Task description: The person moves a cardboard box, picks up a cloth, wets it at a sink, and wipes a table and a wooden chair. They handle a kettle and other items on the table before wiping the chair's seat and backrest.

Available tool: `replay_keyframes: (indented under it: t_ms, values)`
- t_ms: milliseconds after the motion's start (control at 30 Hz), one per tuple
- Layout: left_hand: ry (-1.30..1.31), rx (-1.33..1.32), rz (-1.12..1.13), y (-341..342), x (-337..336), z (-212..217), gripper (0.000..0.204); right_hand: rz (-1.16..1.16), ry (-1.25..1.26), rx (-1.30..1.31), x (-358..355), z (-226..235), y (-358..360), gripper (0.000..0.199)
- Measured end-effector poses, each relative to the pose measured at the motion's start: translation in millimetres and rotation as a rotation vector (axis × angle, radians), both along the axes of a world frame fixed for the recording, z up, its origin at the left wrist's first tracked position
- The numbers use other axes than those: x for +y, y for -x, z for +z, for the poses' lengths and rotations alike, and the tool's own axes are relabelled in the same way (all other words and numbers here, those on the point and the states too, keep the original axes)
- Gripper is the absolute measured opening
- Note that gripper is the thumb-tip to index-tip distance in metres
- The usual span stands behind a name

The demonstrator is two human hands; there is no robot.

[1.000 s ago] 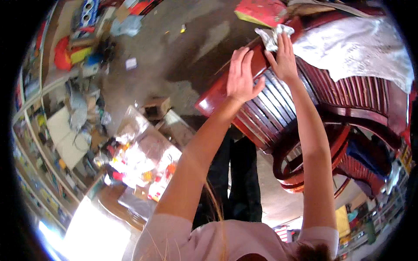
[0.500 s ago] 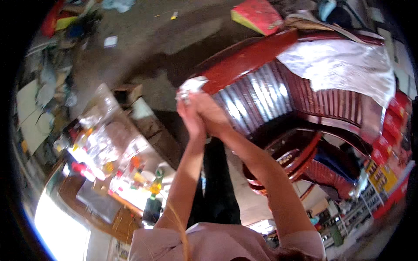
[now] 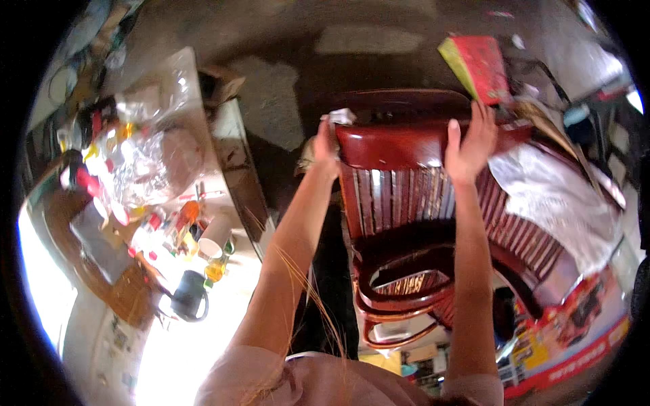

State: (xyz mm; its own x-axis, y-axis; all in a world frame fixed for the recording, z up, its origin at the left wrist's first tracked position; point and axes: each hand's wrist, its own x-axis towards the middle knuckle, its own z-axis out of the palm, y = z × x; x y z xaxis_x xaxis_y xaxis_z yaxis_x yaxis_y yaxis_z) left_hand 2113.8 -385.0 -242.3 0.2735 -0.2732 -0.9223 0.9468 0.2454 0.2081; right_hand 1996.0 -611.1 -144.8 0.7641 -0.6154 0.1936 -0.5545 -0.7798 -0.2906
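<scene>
A glossy dark red wooden slatted chair (image 3: 393, 145) stands in front of me, its broad top rail facing me. At the left end of that rail is my left hand (image 3: 326, 149), its fingers around a crumpled white cloth (image 3: 342, 116) that shows just past the fingertips. Farther right, my right hand (image 3: 470, 145) lies over the rail with thumb and fingers spread. It holds nothing. The part of the cloth inside my left hand is hidden.
On my left, a table holds clear plastic wrap (image 3: 152, 166), a white paper cup (image 3: 215, 233), a dark mug (image 3: 189, 296) and several small bottles. A white sheet (image 3: 558, 196) drapes the seating at right. Behind stands a red and yellow box (image 3: 479, 68).
My hands, together around the white cloth before, are now apart. The right one has moved right onto the rail; the cloth stays with the left. The view has turned and the chair appears more central.
</scene>
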Motion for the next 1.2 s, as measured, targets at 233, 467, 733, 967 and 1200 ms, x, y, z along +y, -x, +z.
replay_keyframes:
  t_ms: [233, 467, 733, 967, 1200]
  values:
    - [0.304, -0.057, 0.283, 28.6, -5.6, -124.1, 0.04, 0.101, -0.067, 0.155, -3.8, 0.3, -3.4, 0.061]
    - [-0.568, -0.854, -0.607, 28.5, -21.1, -229.0, 0.06, 0.095, -0.145, 0.218, -7.6, -3.7, -0.2, 0.058]
    - [-0.19, -0.5, -0.209, 27.0, -19.8, -162.2, 0.075, 0.103, -0.23, 0.2, -8.7, -2.1, 2.3, 0.052]
    - [0.176, -0.383, -0.139, 26.5, 22.0, -8.2, 0.072, 0.102, -0.235, 0.202, -10.4, -2.1, 4.4, 0.048]
    - [-0.296, -0.433, -0.352, 29.5, -33.7, -173.5, 0.079, 0.052, -0.322, 0.113, -13.4, -6.5, 10.8, 0.048]
